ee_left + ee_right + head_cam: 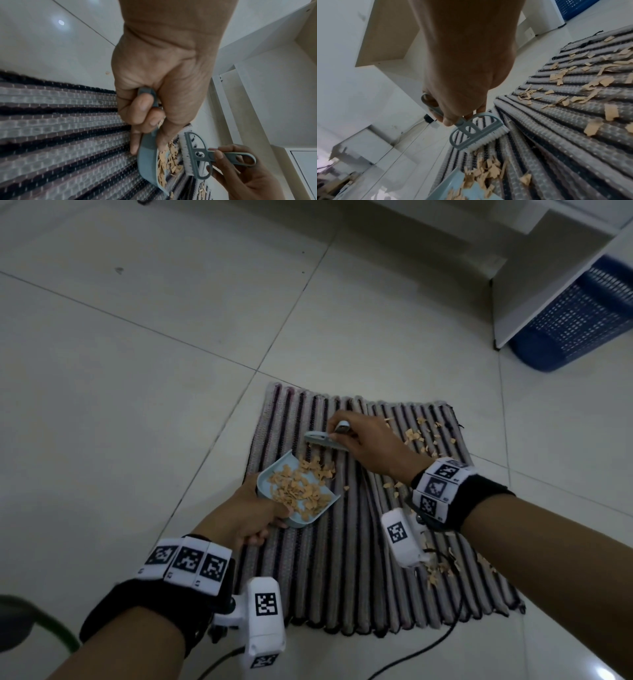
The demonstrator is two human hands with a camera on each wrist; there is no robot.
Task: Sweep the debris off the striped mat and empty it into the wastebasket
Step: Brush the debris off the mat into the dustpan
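A striped mat [342, 559] lies on the tiled floor. My left hand [253, 515] grips the handle of a pale blue dustpan [274, 474], which rests on the mat's left part, full of tan paper scraps [298, 487]. My right hand [363, 440] holds a small grey-blue brush [320, 437] by its handle, just beyond the pan's mouth. In the left wrist view the dustpan [147, 159] and brush [193, 154] face each other with scraps between. The right wrist view shows the brush [476, 132] bristles down on the mat [556, 135]. More scraps [416, 436] lie at the far right. The blue wastebasket [575, 316] stands at the upper right.
A white cabinet [548, 268] stands beside the wastebasket, partly in front of it. Black cables [442, 642] run over the mat's near right edge onto the floor. A dark object with a green rim [30, 625] sits at the lower left. Pale tiled floor [137, 354] surrounds the mat.
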